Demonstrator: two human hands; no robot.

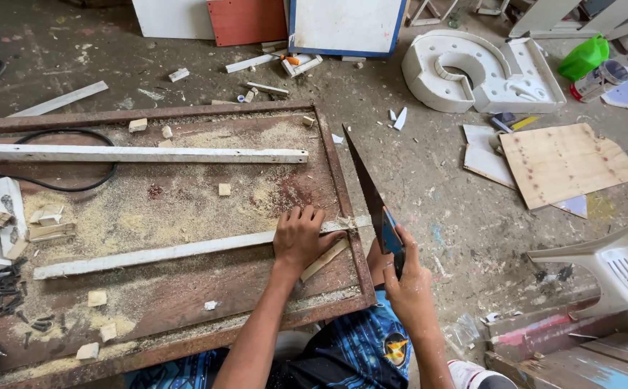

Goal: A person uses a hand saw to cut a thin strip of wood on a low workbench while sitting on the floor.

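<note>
My left hand [298, 238] presses flat on a long white-painted wooden strip [163, 252] lying across a rusty metal table [184, 302]. The strip's right end sticks out past the table's edge. My right hand [407, 281] grips the blue handle of a handsaw [366, 189]. The dark blade stands on edge against the strip's overhanging end, just right of the table rim. A short unpainted wood piece [325, 259] lies under my left palm's edge.
A second white strip [137, 154], a black cable [76, 180], small wood offcuts, sawdust and dark screws [1, 299] lie on the table. On the floor are plywood pieces [562, 162], a white foam shape [472, 72], boards and a white plastic chair [616, 266].
</note>
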